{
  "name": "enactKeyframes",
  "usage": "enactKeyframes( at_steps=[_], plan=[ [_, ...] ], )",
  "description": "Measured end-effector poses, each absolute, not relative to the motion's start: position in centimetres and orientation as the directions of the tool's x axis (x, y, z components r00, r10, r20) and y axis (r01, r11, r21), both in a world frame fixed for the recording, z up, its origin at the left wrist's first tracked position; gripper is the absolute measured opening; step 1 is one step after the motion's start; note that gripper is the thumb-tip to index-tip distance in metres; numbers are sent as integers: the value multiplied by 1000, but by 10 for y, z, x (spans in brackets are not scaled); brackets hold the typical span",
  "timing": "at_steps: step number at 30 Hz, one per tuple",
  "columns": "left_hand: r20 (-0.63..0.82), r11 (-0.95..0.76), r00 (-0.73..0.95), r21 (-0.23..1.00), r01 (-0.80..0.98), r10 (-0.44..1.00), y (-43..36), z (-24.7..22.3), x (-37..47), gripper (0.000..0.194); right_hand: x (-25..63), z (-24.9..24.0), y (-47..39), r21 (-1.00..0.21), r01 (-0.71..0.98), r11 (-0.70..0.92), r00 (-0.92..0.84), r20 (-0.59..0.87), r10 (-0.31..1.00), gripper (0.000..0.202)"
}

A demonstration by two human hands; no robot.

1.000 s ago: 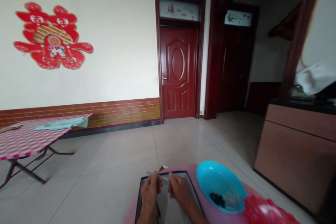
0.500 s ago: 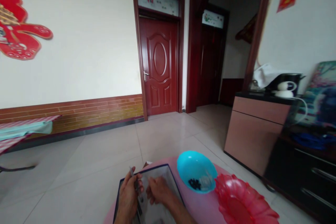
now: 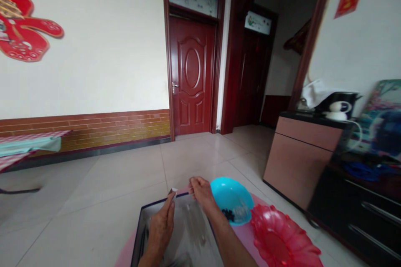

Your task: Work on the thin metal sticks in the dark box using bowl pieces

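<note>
My left hand (image 3: 161, 225) is above the left side of a shallow dark-rimmed box (image 3: 153, 205). Its fingers are pressed together beside a small white and brown piece (image 3: 173, 191) at the far rim; whether they grip it is unclear. At the far right corner of the box, my right hand (image 3: 201, 192) is closed in a pinch, and what it may hold is too small to name. Slender see-through sticks (image 3: 196, 227) lie blurred in the box. Along its left wall rests a dark, pen-like item (image 3: 143, 240).
Right of the box stand a blue bowl (image 3: 232, 192) with small black and clear pieces, and a red petal-edged dish (image 3: 286, 233). All rest on a pink round surface (image 3: 242, 233). A cabinet (image 3: 300, 154) stands at the right, and a checked-cloth table (image 3: 31, 146) at the left.
Both hands have moved forward to the box's far edge. The slim pen-like item has left my left hand, and the see-through sticks in the box now show.
</note>
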State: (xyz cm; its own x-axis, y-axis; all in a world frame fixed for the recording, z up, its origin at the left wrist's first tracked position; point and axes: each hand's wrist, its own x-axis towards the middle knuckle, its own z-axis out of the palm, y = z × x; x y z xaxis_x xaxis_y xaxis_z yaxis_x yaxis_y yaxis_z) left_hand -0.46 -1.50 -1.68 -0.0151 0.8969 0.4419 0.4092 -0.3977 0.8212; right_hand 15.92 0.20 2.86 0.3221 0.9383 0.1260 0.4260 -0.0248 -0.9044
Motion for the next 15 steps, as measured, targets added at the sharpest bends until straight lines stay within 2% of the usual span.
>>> enactKeyframes(
  at_steps=[3,7,12,15],
  plan=[
    [472,-473,116,768,432,874,-11,-24,-4,38,195,42,1,-825,564,-40,308,165,937,30],
    [481,-480,119,757,443,868,-7,-32,-7,37,263,44,-10,-658,746,-104,288,177,941,19],
    [494,-493,138,719,491,858,-5,-34,-7,40,327,26,-30,-451,857,-250,317,78,945,18],
    [487,-493,143,737,462,862,-4,-35,-7,39,335,11,-35,-347,884,-312,339,17,941,9]
  ],
)
